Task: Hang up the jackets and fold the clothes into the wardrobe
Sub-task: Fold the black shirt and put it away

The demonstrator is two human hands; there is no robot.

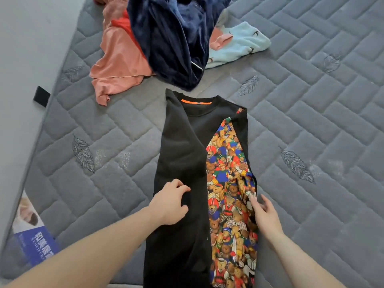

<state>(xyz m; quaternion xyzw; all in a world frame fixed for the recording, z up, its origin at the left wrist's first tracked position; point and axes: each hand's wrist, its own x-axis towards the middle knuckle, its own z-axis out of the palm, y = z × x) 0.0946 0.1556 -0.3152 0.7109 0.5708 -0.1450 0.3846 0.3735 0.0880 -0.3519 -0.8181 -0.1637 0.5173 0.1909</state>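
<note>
A black sweatshirt [182, 154] with a bright teddy-bear print panel [230, 183] lies lengthwise on the grey quilted mattress [311, 121], both sides folded in toward the middle. My left hand [170, 202] rests on the black folded-in left part, fingers loosely curled over the cloth. My right hand [264, 215] lies at the right edge of the print panel, fingers straight and touching the fabric. Further back lie a navy velvet garment [176, 38], a salmon-pink garment [118, 65] and a pale blue fleece piece [239, 46].
The mattress's left edge runs diagonally, with a black strap tab [41, 96] and a blue printed label [35, 242] on it. Beyond that edge is a pale grey wall or floor [20, 48]. No wardrobe is in view.
</note>
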